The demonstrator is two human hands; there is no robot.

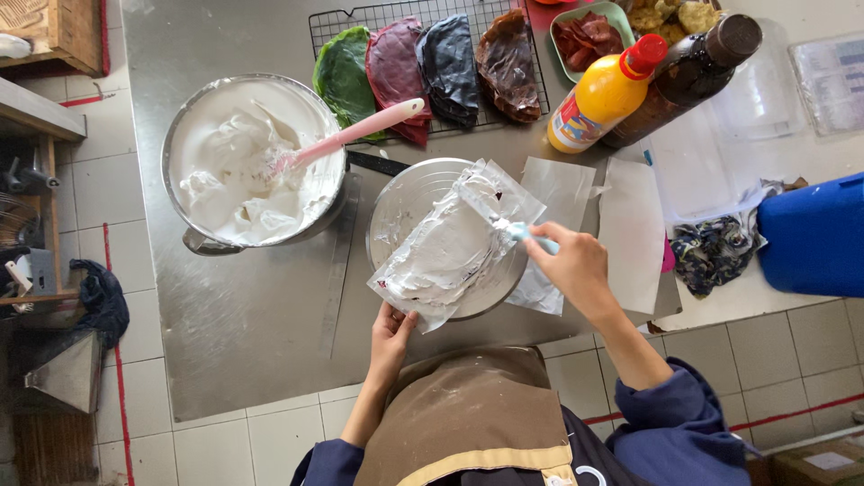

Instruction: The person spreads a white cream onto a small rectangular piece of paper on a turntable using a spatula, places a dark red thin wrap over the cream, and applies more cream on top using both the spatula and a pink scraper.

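A stainless steel desk (252, 333) fills the middle of the frame, its dull, scuffed top catching soft, even daylight with no hard shadows. Around it the floor (792, 351) is laid in pale square tiles with dark grout, crossed by thin red lines (120, 378) at the left and at the lower right. In the upper left corner stands a wooden crate (63, 31) above a grey shelf edge (36, 112). Lower down the left edge, a dark cloth (101, 301) hangs on a wooden frame, with a grey metal wedge (63, 373) beneath it. A blue bin (814, 238) sits at the right edge, and a cardboard box (823, 461) shows in the lower right corner.
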